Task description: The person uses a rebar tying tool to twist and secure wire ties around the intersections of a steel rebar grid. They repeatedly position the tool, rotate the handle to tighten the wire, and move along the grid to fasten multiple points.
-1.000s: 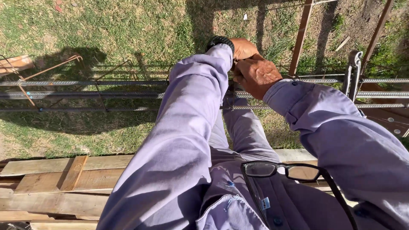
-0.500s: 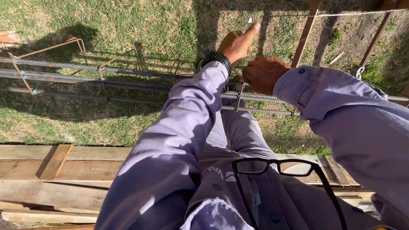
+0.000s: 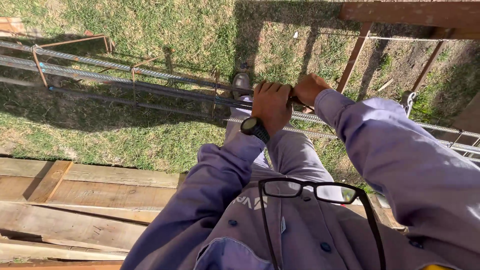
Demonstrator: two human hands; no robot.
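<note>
A long rebar cage [image 3: 150, 82] of ribbed steel bars and rusty stirrups runs above the grass from upper left to right. My left hand [image 3: 272, 104], with a black watch on its wrist, is closed over the top bar in the middle of the view. Right beside it, touching, my right hand [image 3: 307, 89] is a fist clamped on the same bar. What lies under its fingers is hidden. Both arms are in lilac sleeves.
Weathered wooden planks [image 3: 75, 200] lie stacked at lower left. A rusty metal frame [image 3: 410, 12] with slanted legs stands at upper right. Black glasses [image 3: 310, 192] hang on my shirt front. My shoe [image 3: 241, 80] rests on the grass [image 3: 165, 30] beyond the bars.
My left hand, pointing with a raised finger before, has come down and closed on the bar. My right hand has shifted a little up along the bar. The view has tilted.
</note>
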